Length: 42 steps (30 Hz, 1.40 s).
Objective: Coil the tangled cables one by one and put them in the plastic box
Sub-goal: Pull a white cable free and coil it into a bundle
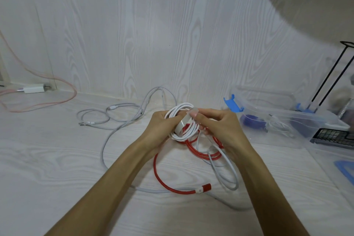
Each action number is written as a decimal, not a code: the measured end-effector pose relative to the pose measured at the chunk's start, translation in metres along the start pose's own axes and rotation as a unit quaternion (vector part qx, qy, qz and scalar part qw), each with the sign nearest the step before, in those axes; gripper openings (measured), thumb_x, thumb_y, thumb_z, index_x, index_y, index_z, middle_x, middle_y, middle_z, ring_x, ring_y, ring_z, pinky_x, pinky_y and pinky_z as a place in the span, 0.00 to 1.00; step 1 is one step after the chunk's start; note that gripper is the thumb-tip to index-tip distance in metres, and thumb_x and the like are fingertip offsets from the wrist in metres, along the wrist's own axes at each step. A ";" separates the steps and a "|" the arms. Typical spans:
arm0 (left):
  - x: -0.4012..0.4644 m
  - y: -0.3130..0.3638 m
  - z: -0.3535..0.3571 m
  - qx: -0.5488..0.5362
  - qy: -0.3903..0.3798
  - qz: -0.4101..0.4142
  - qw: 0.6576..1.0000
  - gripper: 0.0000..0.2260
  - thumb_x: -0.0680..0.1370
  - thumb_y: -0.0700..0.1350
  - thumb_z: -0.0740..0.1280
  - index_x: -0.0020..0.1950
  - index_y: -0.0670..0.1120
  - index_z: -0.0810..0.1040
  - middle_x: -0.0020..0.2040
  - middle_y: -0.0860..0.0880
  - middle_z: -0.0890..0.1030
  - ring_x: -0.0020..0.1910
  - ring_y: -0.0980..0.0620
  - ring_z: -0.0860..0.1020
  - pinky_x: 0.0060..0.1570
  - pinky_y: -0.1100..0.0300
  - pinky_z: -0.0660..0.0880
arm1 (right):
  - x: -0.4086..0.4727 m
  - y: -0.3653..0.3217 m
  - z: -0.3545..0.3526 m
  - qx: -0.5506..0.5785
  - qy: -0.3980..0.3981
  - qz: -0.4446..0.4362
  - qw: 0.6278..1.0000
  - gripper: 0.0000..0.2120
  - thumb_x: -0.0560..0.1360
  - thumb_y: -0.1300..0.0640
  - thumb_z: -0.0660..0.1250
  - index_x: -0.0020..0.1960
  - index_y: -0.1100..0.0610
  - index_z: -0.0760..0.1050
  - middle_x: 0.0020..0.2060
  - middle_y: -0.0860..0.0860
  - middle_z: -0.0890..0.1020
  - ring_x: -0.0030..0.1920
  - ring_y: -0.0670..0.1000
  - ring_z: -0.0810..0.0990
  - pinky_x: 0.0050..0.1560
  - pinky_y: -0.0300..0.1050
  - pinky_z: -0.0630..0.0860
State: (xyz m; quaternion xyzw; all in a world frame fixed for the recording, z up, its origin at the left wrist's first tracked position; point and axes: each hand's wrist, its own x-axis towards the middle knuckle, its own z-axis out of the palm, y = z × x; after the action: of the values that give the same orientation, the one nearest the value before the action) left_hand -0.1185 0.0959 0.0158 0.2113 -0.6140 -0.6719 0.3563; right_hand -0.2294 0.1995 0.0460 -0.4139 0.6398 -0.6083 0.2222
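A coiled white cable (184, 120) is held up over the floor between both hands. My left hand (162, 126) grips the coil from the left. My right hand (216, 120) pinches a pale strap (194, 111) wrapped round the coil. Under the hands lies a red cable (162, 178) with a red plug (206, 187), tangled with a grey-white cable (226, 168). Another grey cable (118, 119) sprawls to the left. The clear plastic box (287, 117) with blue clips stands open at the right, with coiled cables inside.
A white charger (33, 89) with a pink cable (63, 90) lies at the far left by the wall. A black wire rack (333, 138) and thin black rods (329, 74) stand beside the box. A blue-rimmed lid (344, 168) lies at the right edge.
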 end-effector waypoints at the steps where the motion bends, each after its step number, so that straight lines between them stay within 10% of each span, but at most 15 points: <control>1: -0.001 0.001 0.001 -0.004 -0.005 0.002 1.000 0.12 0.75 0.45 0.70 0.51 0.37 0.83 0.49 0.32 0.81 0.43 0.43 0.79 0.49 0.50 0.76 | 0.001 0.001 0.000 0.003 0.004 0.001 1.000 0.07 0.68 0.53 0.75 0.46 0.52 0.84 0.36 0.45 0.86 0.31 0.39 0.80 0.31 0.29 0.73; 7: 0.002 0.001 0.004 -0.102 -0.050 -0.033 0.993 0.09 0.72 0.41 0.65 0.36 0.44 0.84 0.26 0.48 0.67 0.25 0.54 0.65 0.34 0.61 0.71 | 0.006 0.012 0.003 -0.016 0.073 -0.027 0.997 0.03 0.68 0.53 0.76 0.41 0.48 0.83 0.35 0.45 0.85 0.32 0.39 0.80 0.32 0.30 0.74; 14: 0.008 -0.011 0.003 0.007 0.016 0.020 1.000 0.13 0.72 0.45 0.73 0.55 0.44 0.79 0.39 0.47 0.82 0.36 0.52 0.78 0.44 0.58 0.76 | 0.006 0.021 0.012 -0.151 0.146 -0.152 0.966 0.04 0.70 0.53 0.74 0.44 0.48 0.80 0.32 0.40 0.81 0.31 0.42 0.80 0.37 0.30 0.75; 18: 0.008 -0.012 0.001 0.082 0.058 0.091 0.991 0.05 0.73 0.44 0.73 0.38 0.48 0.78 0.26 0.58 0.76 0.26 0.64 0.73 0.29 0.72 0.70 | 0.004 0.020 0.014 -0.120 0.110 -0.156 0.974 0.06 0.69 0.52 0.75 0.42 0.44 0.79 0.31 0.45 0.83 0.31 0.47 0.82 0.41 0.37 0.79; 23: 0.009 -0.007 -0.002 0.051 0.055 0.046 0.996 0.08 0.68 0.44 0.73 0.29 0.51 0.80 0.21 0.57 0.68 0.21 0.61 0.66 0.26 0.67 0.65 | 0.003 0.020 0.017 -0.105 0.092 -0.159 0.977 0.08 0.69 0.51 0.75 0.41 0.41 0.77 0.32 0.42 0.83 0.30 0.45 0.82 0.38 0.35 0.79; 31: 0.007 -0.005 -0.003 0.041 0.030 0.049 0.997 0.04 0.65 0.44 0.71 0.35 0.44 0.83 0.21 0.55 0.64 0.22 0.58 0.62 0.33 0.60 0.63 | 0.004 0.018 0.015 -0.105 0.100 -0.152 0.978 0.11 0.68 0.53 0.76 0.39 0.38 0.76 0.25 0.36 0.79 0.28 0.40 0.80 0.34 0.26 0.74; 34: 0.007 -0.005 -0.003 0.032 0.018 0.052 0.998 0.20 0.61 0.50 0.74 0.40 0.33 0.80 0.21 0.55 0.62 0.23 0.57 0.60 0.32 0.59 0.61 | 0.006 0.017 0.012 -0.090 0.123 -0.131 0.980 0.11 0.64 0.52 0.78 0.40 0.44 0.76 0.30 0.38 0.81 0.31 0.39 0.81 0.34 0.30 0.76; 42: 0.003 -0.004 -0.001 0.030 -0.008 0.028 0.999 0.12 0.72 0.46 0.72 0.29 0.47 0.76 0.21 0.55 0.65 0.21 0.58 0.62 0.26 0.66 0.62 | 0.003 0.015 0.008 -0.095 0.090 -0.163 0.978 0.11 0.67 0.56 0.76 0.47 0.46 0.81 0.39 0.41 0.83 0.35 0.45 0.82 0.37 0.33 0.78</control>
State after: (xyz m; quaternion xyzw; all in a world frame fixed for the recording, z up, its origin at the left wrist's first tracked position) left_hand -0.1202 0.0927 0.0125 0.1986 -0.6424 -0.6447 0.3637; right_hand -0.2289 0.1912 0.0310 -0.4754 0.6356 -0.6079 0.0212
